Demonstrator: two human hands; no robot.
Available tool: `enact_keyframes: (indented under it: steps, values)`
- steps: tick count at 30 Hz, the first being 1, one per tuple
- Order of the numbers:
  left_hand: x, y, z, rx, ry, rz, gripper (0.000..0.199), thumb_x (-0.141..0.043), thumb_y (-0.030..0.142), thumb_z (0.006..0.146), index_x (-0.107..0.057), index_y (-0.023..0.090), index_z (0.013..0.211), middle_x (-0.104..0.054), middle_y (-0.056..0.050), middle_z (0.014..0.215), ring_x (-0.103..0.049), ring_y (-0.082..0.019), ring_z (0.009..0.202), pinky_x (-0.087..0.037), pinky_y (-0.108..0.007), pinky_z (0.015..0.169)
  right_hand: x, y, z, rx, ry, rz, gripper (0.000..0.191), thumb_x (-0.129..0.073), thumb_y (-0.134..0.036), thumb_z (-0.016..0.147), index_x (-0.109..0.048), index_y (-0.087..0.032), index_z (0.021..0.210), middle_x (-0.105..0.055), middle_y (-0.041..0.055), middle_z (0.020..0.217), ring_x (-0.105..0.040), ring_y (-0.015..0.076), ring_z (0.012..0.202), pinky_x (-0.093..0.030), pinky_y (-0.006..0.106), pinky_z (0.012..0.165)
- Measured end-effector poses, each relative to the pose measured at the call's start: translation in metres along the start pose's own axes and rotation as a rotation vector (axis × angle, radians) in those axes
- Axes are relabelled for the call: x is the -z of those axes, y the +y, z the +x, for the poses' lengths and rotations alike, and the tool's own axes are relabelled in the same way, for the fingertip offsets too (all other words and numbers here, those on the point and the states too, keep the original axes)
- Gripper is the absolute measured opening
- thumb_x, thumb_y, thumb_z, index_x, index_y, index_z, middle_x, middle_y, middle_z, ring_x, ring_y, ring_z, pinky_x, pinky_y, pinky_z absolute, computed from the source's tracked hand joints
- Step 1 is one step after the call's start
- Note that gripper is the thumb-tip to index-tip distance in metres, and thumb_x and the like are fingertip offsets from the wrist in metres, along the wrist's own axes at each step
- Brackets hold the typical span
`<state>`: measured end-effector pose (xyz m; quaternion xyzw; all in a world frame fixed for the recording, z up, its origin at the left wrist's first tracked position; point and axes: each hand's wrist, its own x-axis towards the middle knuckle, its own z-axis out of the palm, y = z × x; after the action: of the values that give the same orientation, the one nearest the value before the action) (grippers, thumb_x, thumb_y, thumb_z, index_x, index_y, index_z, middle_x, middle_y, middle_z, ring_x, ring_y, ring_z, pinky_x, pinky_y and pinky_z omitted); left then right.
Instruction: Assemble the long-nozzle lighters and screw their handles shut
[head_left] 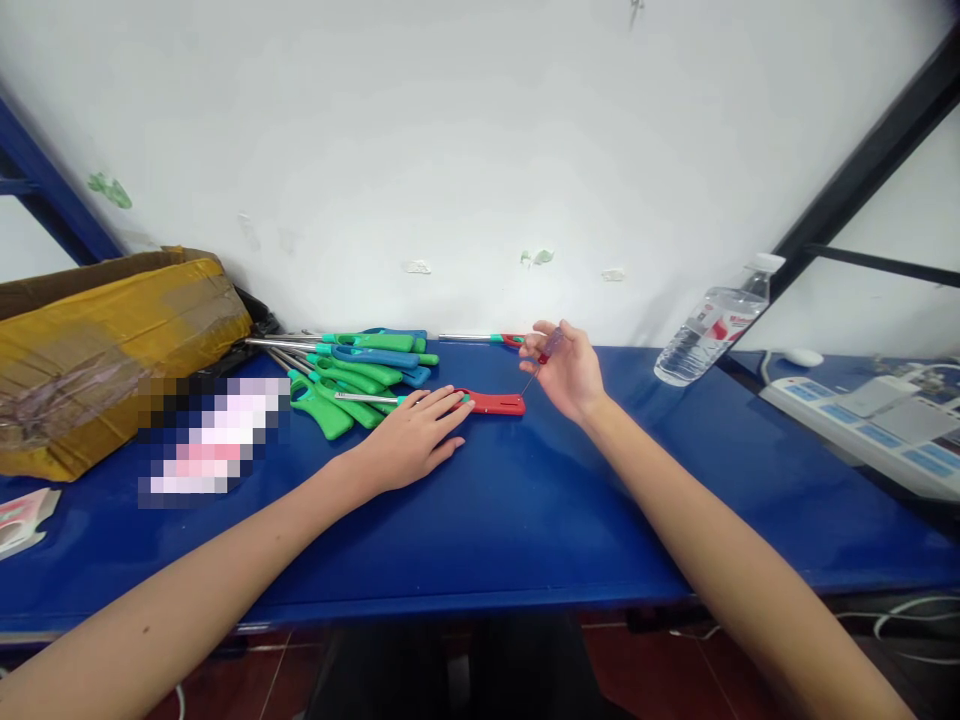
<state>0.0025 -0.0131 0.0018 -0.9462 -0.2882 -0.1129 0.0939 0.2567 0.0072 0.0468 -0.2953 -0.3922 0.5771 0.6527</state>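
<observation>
- Green lighters [330, 410], piled.
- Left grip [416, 440]: fingers closed over red lighter, nearer hand.
- Red lighter [501, 404]: flat on bench [495, 530], long axis left-right.
- Screwdriver [554, 343]: slanted, tip at or near lighter's right end.
- Right grip [576, 378]: narrow, holding screwdriver, beyond that end.

Here's the glossy blue table [525, 510], and a loose pile of green and blue lighters [367, 365] sits toward its back! Left of the pile, there's the taped cardboard box [120, 350]; front-left, a pixelated item [217, 440], then a pink-and-white card [26, 520] farther out. Just right, the red lighter [499, 404] lies flat, another red-handled lighter [510, 340] behind it. Well off right stands a water bottle [709, 330]!
</observation>
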Motion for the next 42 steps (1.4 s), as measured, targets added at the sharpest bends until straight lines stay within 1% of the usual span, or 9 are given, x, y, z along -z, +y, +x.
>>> enact_keyframes:
  steps: [3, 10, 14, 23, 28, 33, 35, 39, 42]
  values:
    - [0.0002, 0.0002, 0.0, -0.003, -0.008, 0.007, 0.049, -0.035, 0.037, 0.105, -0.043, 0.015, 0.147, -0.045, -0.014, 0.151, -0.038, -0.029, 0.143, -0.035, -0.047, 0.113, 0.0012, 0.0006, 0.0015, 0.061, 0.033, 0.005, 0.019, -0.068, -0.038, 0.083, -0.06, -0.022, 0.081, -0.06, -0.0018, 0.074, -0.062, 0.0138, 0.074, -0.05, 0.025, 0.066]
    - [0.0002, -0.0002, 0.0, -0.006, -0.002, 0.0, 0.049, -0.035, 0.037, 0.105, -0.043, 0.014, 0.147, -0.046, -0.014, 0.151, -0.038, -0.03, 0.143, -0.034, -0.047, 0.113, 0.0053, 0.0011, 0.0038, 0.02, -0.04, 0.012, 0.043, -0.059, -0.057, 0.089, -0.047, -0.022, 0.065, -0.033, -0.0055, 0.055, -0.047, 0.0131, 0.055, -0.045, 0.026, 0.057]
    - [-0.0002, -0.0007, 0.0001, -0.007, -0.002, 0.016, 0.048, -0.034, 0.037, 0.105, -0.043, 0.015, 0.147, -0.046, -0.013, 0.151, -0.038, -0.029, 0.143, -0.034, -0.046, 0.113, 0.005, -0.0006, 0.0021, 0.035, -0.056, 0.039, 0.047, -0.051, -0.055, 0.093, -0.041, -0.023, 0.059, -0.026, -0.0053, 0.053, -0.042, 0.0137, 0.053, -0.045, 0.027, 0.057]
    - [-0.0002, -0.0008, 0.0, -0.015, -0.004, 0.024, 0.049, -0.035, 0.036, 0.105, -0.042, 0.013, 0.147, -0.046, -0.014, 0.151, -0.038, -0.03, 0.143, -0.035, -0.048, 0.112, 0.0011, -0.0005, 0.0009, 0.066, -0.017, -0.005, 0.022, -0.067, -0.038, 0.083, -0.055, -0.022, 0.074, -0.05, -0.003, 0.071, -0.053, 0.0119, 0.065, -0.045, 0.024, 0.06]
    - [0.0004, -0.0004, 0.0001, -0.014, -0.01, 0.019, 0.049, -0.035, 0.036, 0.105, -0.042, 0.013, 0.148, -0.045, -0.014, 0.151, -0.038, -0.03, 0.143, -0.035, -0.048, 0.112, 0.0035, 0.0014, 0.0033, 0.045, -0.023, -0.028, 0.041, -0.065, -0.056, 0.084, -0.051, -0.022, 0.067, -0.037, -0.0054, 0.057, -0.048, 0.0122, 0.057, -0.044, 0.025, 0.057]
    - [-0.0002, -0.0005, 0.0001, -0.009, -0.006, 0.008, 0.049, -0.035, 0.037, 0.105, -0.043, 0.014, 0.147, -0.046, -0.014, 0.151, -0.037, -0.03, 0.143, -0.035, -0.047, 0.112, 0.0054, -0.0001, 0.0017, 0.038, -0.078, 0.03, 0.049, -0.053, -0.056, 0.09, -0.041, -0.022, 0.057, -0.024, -0.0061, 0.052, -0.039, 0.0126, 0.051, -0.044, 0.026, 0.056]
    - [-0.0006, -0.0007, 0.0001, -0.008, -0.002, 0.002, 0.049, -0.035, 0.037, 0.105, -0.043, 0.014, 0.147, -0.046, -0.014, 0.151, -0.037, -0.029, 0.143, -0.034, -0.047, 0.112, 0.0042, -0.0015, 0.0003, 0.037, -0.063, 0.025, 0.047, -0.051, -0.053, 0.091, -0.04, -0.022, 0.057, -0.026, -0.0053, 0.052, -0.041, 0.0132, 0.052, -0.044, 0.027, 0.055]
    - [-0.0006, -0.0009, -0.0001, -0.007, 0.014, -0.019, 0.048, -0.034, 0.038, 0.105, -0.043, 0.017, 0.147, -0.047, -0.013, 0.15, -0.037, -0.029, 0.143, -0.034, -0.047, 0.113, 0.0014, -0.0022, -0.0003, 0.056, 0.021, 0.0, 0.03, -0.057, -0.043, 0.087, -0.051, -0.022, 0.067, -0.048, -0.002, 0.067, -0.054, 0.0136, 0.066, -0.046, 0.025, 0.06]
    - [-0.0002, -0.0009, -0.0002, -0.009, 0.015, -0.024, 0.048, -0.033, 0.038, 0.105, -0.043, 0.016, 0.147, -0.047, -0.014, 0.15, -0.038, -0.029, 0.143, -0.034, -0.047, 0.113, 0.0015, -0.0004, 0.0017, 0.052, 0.067, -0.034, 0.026, -0.066, -0.044, 0.084, -0.055, -0.022, 0.074, -0.051, -0.0026, 0.071, -0.056, 0.0121, 0.067, -0.046, 0.024, 0.06]
